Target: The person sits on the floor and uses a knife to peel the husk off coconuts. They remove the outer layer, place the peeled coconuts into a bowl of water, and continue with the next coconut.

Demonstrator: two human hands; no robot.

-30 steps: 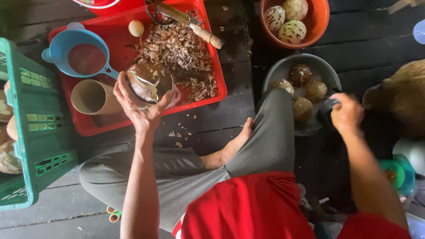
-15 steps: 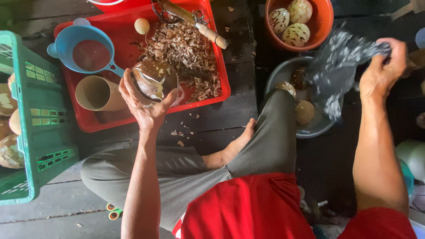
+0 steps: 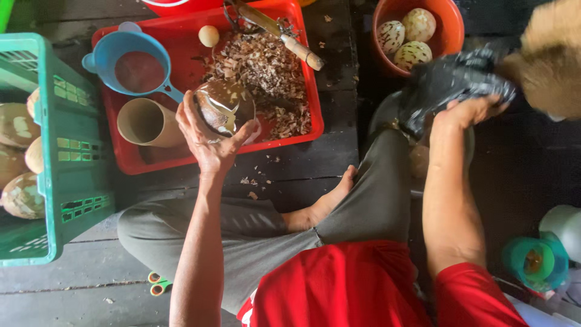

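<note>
Coconut shell (image 3: pixel 225 108), half peeled, sits cupped in the left hand (image 3: pixel 209 136) over the red tray (image 3: pixel 181 42) of shavings (image 3: pixel 266 72) at upper centre, while the right hand (image 3: pixel 469 112) clamps a crumpled black plastic bag (image 3: pixel 451 82) at upper right, below an orange bowl (image 3: pixel 454 27) of peeled fruits (image 3: pixel 405 36).

Black crumpled plastic bag (image 3: pixel 454 85) seen at upper right, held up by right hand (image 3: pixel 469 112) above grey bowl, just below orange bowl; surface glossy, creased, no print discernible. Green plastic crate (image 3: pixel 66 169) seen at far left on floor, lattice walls, husked pale fruits stored inside. No labels, signs or screens seen. Small teal-and-green container (image 3: pixel 535 261) seen at lower right; its kind cannot be told.
</note>
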